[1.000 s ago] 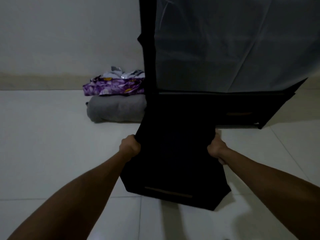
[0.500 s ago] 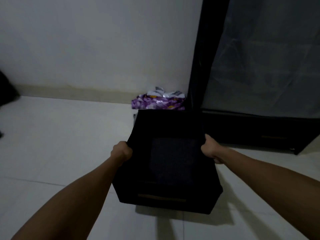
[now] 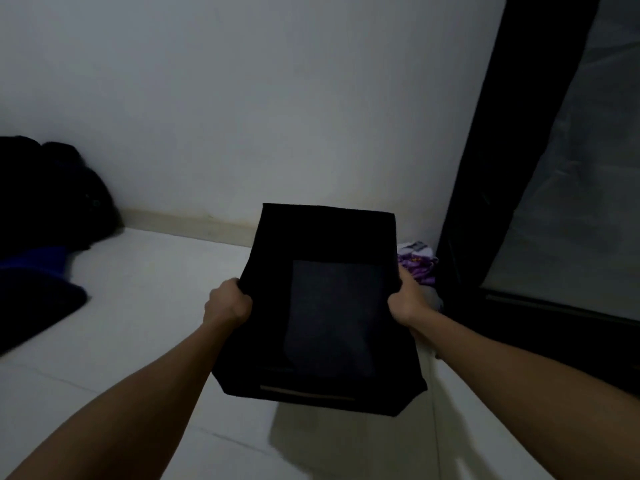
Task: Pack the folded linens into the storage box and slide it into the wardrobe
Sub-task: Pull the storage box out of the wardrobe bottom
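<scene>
I hold a black fabric storage box [image 3: 322, 244] in the air in front of me, its open top facing me and a pale handle strip along its near lower edge. My left hand [image 3: 227, 301] grips its left rim and my right hand [image 3: 405, 303] grips its right rim. Its shadow falls on the floor below. The folded linens [image 3: 417, 261], purple patterned with a white piece on top, show just past the box's right side on the floor against the wardrobe [image 3: 485, 202], a tall black frame with a grey cover.
A white tiled floor [image 3: 138, 323] runs to a pale wall with a skirting strip. A dark heap of bags and a blue cloth [image 3: 38, 271] lies at the far left by the wall. The wardrobe's low black base runs along the right.
The box has come out of the wardrobe's base and risen off the floor in both hands, moving left. My view has swung left, bringing the dark heap into sight and hiding most of the linens.
</scene>
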